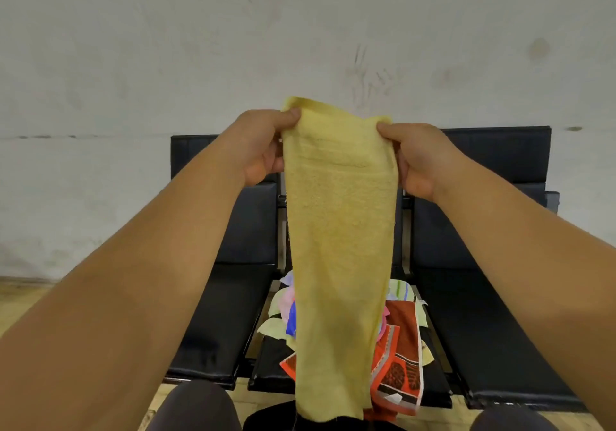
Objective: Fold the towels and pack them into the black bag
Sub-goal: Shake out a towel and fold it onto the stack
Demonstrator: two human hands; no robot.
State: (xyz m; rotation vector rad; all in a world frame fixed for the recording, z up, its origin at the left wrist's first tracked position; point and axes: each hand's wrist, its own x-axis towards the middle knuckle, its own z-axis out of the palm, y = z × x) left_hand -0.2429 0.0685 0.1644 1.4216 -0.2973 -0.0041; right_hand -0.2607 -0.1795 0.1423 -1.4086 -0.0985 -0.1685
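A long yellow towel (340,237) hangs straight down in front of me, held up by its top edge. My left hand (263,145) pinches the top left corner and my right hand (415,157) pinches the top right corner. Behind its lower part, a heap of mixed towels (398,347) lies on the middle seat, among them a red patterned one and pale green, pink and blue ones. A dark shape (266,419) at the bottom edge below the towel may be the black bag; I cannot tell for sure.
A row of black padded seats (493,330) stands against a pale wall (300,30). My knees (196,407) show at the bottom, over a wooden floor (20,300).
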